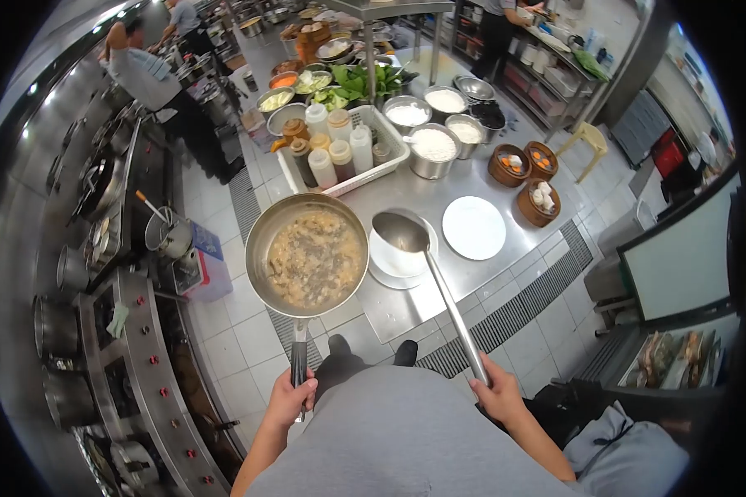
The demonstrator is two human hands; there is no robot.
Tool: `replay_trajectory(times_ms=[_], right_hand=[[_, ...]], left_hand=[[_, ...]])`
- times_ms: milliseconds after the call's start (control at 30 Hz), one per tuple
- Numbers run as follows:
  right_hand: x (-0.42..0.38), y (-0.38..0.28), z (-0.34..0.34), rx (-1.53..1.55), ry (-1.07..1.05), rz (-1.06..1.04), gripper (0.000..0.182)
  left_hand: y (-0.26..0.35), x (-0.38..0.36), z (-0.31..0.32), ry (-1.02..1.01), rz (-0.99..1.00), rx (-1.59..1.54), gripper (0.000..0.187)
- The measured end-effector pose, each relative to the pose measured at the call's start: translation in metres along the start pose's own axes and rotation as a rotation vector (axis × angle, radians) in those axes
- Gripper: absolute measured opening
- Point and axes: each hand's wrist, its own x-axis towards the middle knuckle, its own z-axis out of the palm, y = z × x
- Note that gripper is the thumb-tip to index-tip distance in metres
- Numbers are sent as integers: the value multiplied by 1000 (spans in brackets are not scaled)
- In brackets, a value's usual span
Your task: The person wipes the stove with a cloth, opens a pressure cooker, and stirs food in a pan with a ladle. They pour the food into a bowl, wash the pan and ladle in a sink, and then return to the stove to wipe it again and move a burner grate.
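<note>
My left hand is closed around the black handle of a frying pan, which holds a brownish, soupy food with small pieces in it. In my right hand is the long metal handle of a ladle. The ladle's bowl hangs over a white bowl on a white plate, hiding part of both. What the white bowl contains is mostly covered. A flat white plate lies to the right on the steel table.
A white basket of squeeze bottles stands behind the pan. Metal bowls of white food and bamboo steamers line the table's far side. Stoves run along the left. A co-worker stands at the upper left, and a yellow stool at right.
</note>
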Motion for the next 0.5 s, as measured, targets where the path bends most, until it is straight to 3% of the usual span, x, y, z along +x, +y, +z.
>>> replay_trajectory(times_ms=[100, 233, 367, 467, 500], right_hand=[[12, -27, -11, 18, -48, -171, 62], [50, -101, -9, -409, -171, -278, 63], [96, -114, 12, -665, -93, -585, 54], [80, -142, 6, -590, -181, -364, 50], [76, -147, 2, -416, -287, -193, 48]], left_hand=[[-3, -4, 5, 21, 8, 7, 17], [-7, -6, 13, 25, 28, 6, 17], [-10, -6, 19, 35, 24, -12, 17], [0, -7, 26, 66, 7, -9, 16], [0, -5, 27, 75, 16, 2, 16]])
